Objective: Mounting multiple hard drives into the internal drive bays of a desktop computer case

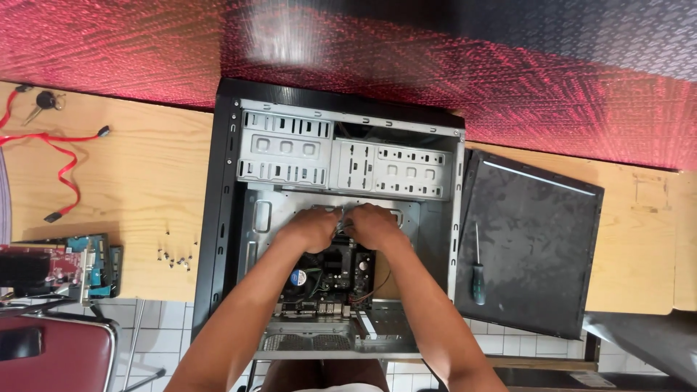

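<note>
A light wooden surface (145, 181) is seen from above, backed by a red patterned wall, with white floor tiles below its near edge. At far left lie a red data cable (62, 156), an expansion card (91, 265) and, nearer the case, a scatter of small screws (174, 258).

In the middle an open computer case (218, 218) lies on its side, its long axis running away from the viewer, drive bays at the far end and rear ports near. Inside it the motherboard (341, 272) sits low, its port edge pointing toward the viewer.

The left hand (314, 229) and the right hand (375, 225) meet at the board's far edge, fingers curled (whether either grip encloses anything cannot be told). The step is judged to be work on a connector or fastening there; fine, steady fingertip effort would be called for next.

To the right, a screwdriver (478, 272) rests on the removed side panel (537, 247).
</note>
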